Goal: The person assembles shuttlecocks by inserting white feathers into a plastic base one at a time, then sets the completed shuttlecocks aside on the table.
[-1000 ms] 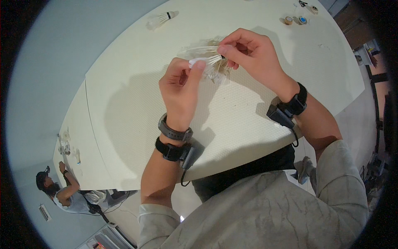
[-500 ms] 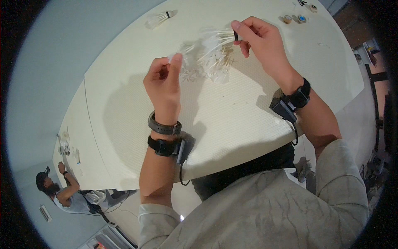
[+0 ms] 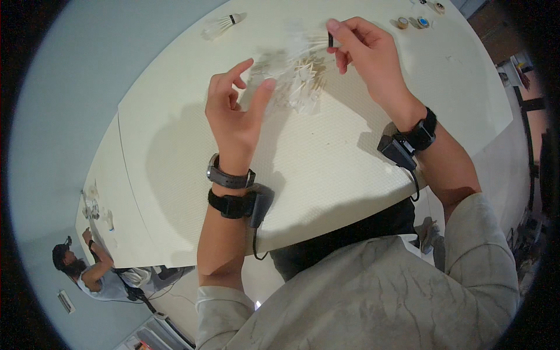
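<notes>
left hand (image 3: 236, 111): grip just parted, thumb and fingers wide at left of feather pile (image 3: 307, 79), seemingly freed; right hand (image 3: 370, 52): grip still clamped on shuttlecock (image 3: 315, 40).

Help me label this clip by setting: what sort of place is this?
Probably an indoor workroom: a broad white table bearing a shuttlecock and a feather pile, with another person at left.
</notes>
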The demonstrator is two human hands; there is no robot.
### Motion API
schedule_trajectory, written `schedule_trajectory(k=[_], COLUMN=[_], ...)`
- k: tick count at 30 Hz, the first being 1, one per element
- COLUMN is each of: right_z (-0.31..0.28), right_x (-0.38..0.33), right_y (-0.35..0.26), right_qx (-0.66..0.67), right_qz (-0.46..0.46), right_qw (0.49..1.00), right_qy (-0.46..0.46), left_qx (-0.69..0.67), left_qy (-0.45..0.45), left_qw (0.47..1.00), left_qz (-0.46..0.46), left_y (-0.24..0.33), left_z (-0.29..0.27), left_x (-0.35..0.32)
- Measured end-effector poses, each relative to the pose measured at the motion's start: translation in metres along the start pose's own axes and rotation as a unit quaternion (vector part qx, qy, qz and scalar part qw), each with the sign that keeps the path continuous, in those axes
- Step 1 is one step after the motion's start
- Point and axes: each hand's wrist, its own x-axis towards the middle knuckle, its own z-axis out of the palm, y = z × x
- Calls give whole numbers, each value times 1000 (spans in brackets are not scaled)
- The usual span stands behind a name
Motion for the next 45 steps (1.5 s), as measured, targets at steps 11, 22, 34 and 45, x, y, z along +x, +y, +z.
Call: schedule_trajectory(k=[11,22,34,45], right_z=[12,9,0,3], right_x=[-14,-12,0,-3], right_y=[-2,-5,-3,0], right_qx=[-18,-41,10,63], right_qz=[-8,50,85,117], right_qw=[991,994,996,990], right_qy=[-130,-85,-4,-35], left_qx=[-185,-119,-14,59], left_qy=[-62,-28,34,-24], left_qw=[980,992,995,996], left_qz=[-41,-24,-93,69], left_y=[6,5,-26,-8], left_z=[9,1,9,1], left_x=[-8,-6,-1,6])
